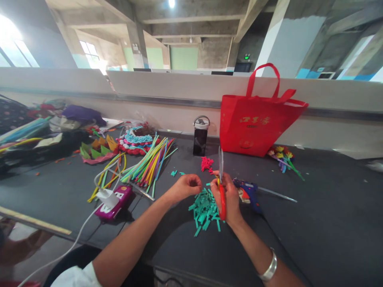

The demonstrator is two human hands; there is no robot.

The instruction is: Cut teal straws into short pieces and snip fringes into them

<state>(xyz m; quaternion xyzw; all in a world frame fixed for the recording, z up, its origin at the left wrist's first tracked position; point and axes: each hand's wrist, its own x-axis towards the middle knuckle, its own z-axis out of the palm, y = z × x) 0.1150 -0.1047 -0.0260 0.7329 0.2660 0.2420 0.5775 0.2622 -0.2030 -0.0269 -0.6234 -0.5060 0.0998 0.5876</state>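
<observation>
Glue gun (pixel 252 193) beside right hand (pixel 232 197) — red bag (pixel 254 125) behind.

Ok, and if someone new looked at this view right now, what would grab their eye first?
Probably the big red tote bag, standing at the back of the dark table, right of centre. Next, the red-handled scissors in the right hand, blades pointing up, beside a loose pile of teal snippets. Then the bundle of multicoloured strips lying left of centre.

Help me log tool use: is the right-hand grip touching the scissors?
Touching. The head view shows the right-hand grip holding the scissors by the handles, blades pointing up.
</observation>
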